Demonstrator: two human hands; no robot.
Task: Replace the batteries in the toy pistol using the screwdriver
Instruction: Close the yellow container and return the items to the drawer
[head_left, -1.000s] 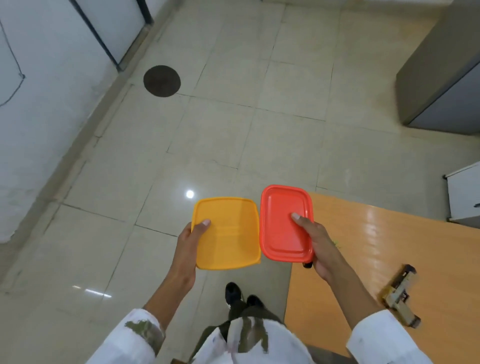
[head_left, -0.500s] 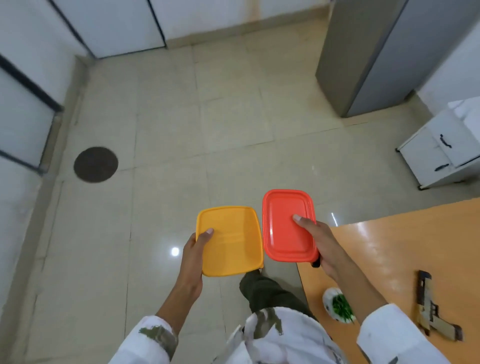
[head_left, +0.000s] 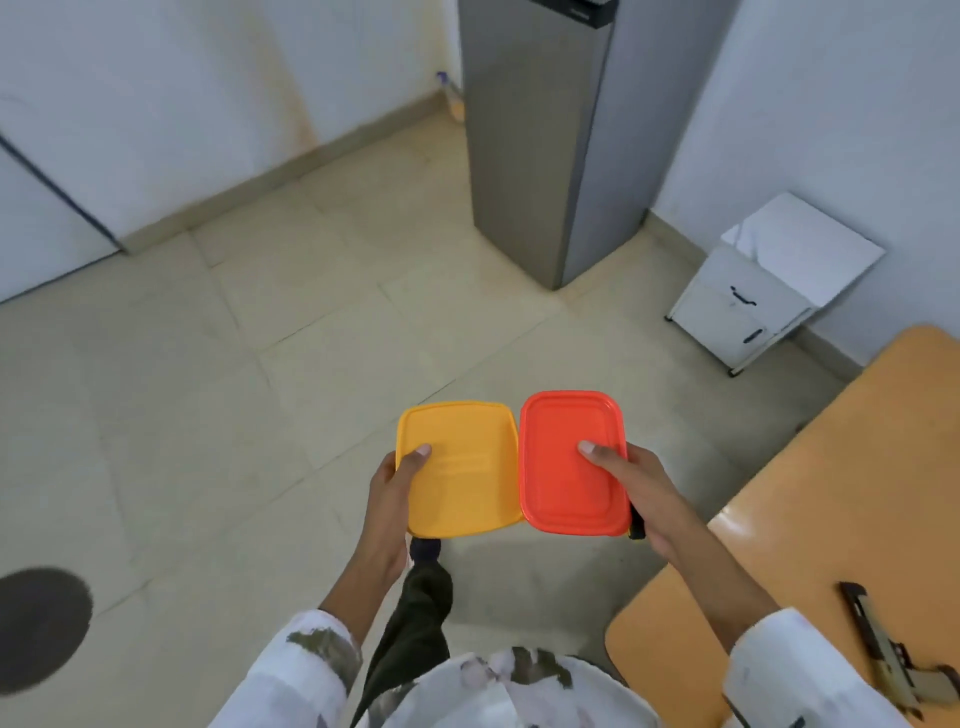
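Both hands are occupied: the left hand (head_left: 387, 486) is closed on a yellow container (head_left: 460, 467), thumb pressed on its upper face, and the right hand (head_left: 636, 486) is closed on a red container (head_left: 571, 462) in the same way, with a small dark object (head_left: 636, 527) seen poking out beneath the palm; whether it is the screwdriver cannot be told. The two containers are held side by side, edges touching, out over the floor (head_left: 260, 389).

Compared with the frames of a moment earlier, the grip on both containers is unchanged, but the view has been swung round: the grey cabinet (head_left: 545, 145) and the white drawer unit (head_left: 753, 296) are now seen ahead, and the orange tabletop (head_left: 831, 493) has been brought further into view at the right. It is judged that the body is being turned toward the tabletop and that no battery work has been begun.

The toy pistol (head_left: 893, 660) lies flat on the tabletop near its close edge, well apart from both hands, behind and to the right of the right hand, partly beside the right sleeve (head_left: 779, 680). Neither hand is free to reach it until a container is set down.
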